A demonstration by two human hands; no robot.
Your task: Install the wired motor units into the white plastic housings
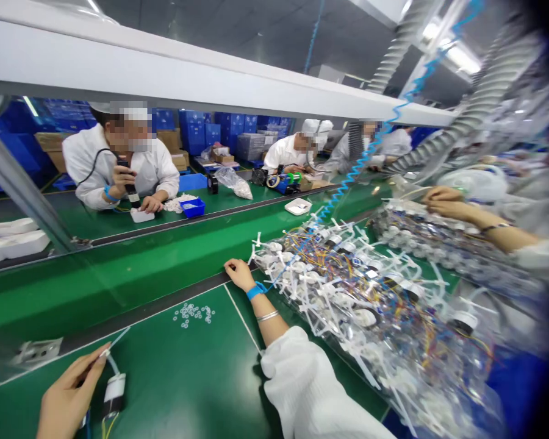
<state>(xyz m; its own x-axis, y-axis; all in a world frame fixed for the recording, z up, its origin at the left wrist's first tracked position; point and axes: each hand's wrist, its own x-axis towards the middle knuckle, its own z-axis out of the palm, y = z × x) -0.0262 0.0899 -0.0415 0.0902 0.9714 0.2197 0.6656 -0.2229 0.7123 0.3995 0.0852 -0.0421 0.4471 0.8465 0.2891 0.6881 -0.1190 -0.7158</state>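
At the lower left, my left hand (75, 390) pinches the white fitting on the tubing of a small pump (114, 390). This pump has a white top, a black lower part and coloured wires, and hangs below my fingers. My right hand (240, 274) is at the far edge of the green table (174, 378), beside the big pile of pumps; its fingers are curled together, and anything between them is too small to make out. A blue strap (256, 290) circles that wrist. Small clear rings (193, 313) lie scattered on the table between my hands.
Bagged pumps with white tubes and wires (343, 292) cover the right side. A coiled blue cord (348, 177) hangs over them. Across the green belt (132, 268), a person in white holds a tool. Another person's hands (452, 204) work at the right. A white tray (297, 207) sits beyond.
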